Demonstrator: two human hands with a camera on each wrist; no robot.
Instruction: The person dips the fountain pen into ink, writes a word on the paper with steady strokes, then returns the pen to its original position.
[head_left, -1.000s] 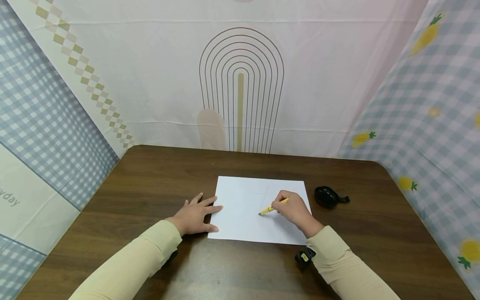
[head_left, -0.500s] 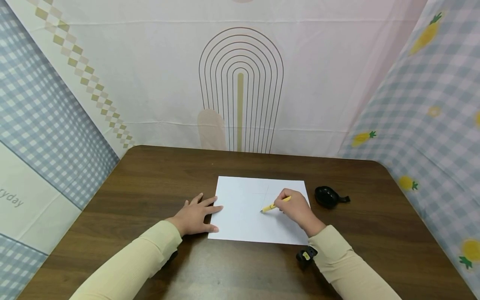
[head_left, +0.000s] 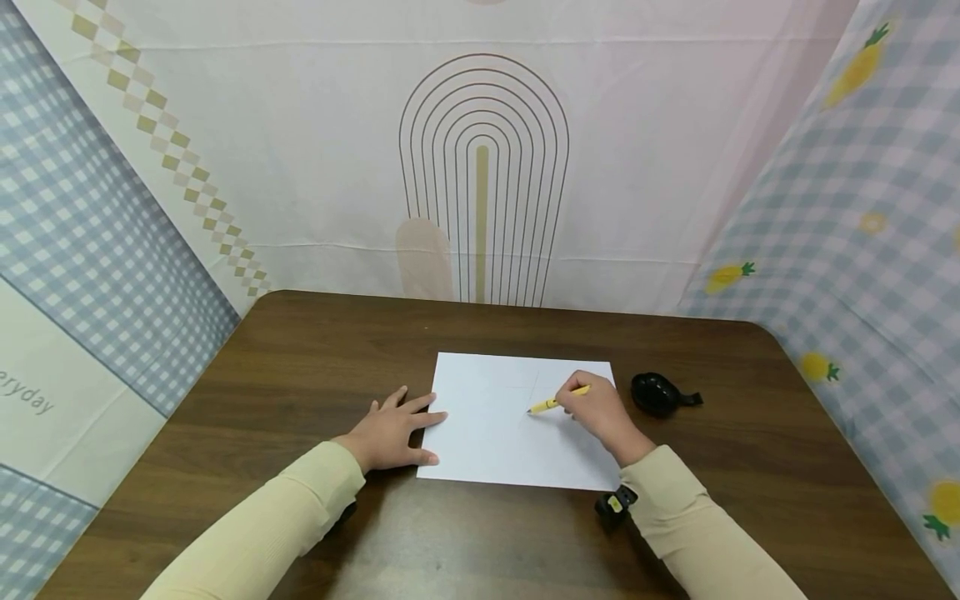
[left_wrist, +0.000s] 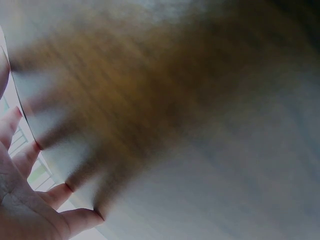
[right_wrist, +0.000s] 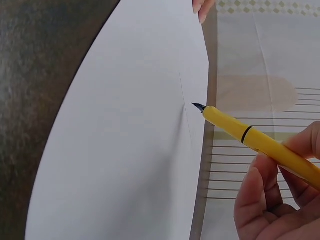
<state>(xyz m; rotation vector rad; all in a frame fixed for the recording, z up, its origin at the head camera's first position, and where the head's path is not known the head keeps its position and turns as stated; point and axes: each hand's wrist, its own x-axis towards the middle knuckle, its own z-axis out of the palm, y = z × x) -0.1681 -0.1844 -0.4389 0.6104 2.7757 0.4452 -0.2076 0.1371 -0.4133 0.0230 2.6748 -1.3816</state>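
A white sheet of paper lies on the brown table, bearing thin lines that cross in its upper right part. My right hand pinches a yellow fountain pen between thumb and fingers. The pen slants down to the left, its dark nib close over the right half of the sheet. In the right wrist view, the same pen shows a black ring and the nib beside a thin drawn line. Fingers spread, my left hand rests at the sheet's left edge, fingertips overlapping the paper.
A glossy black rounded object with a short tail sits right of the sheet. The wooden table ends at a white printed cloth behind, with checked cloth along the right side.
My right hand has moved up and to the right over the sheet with the fountain pen in it. The left hand and the paper have stayed in place.
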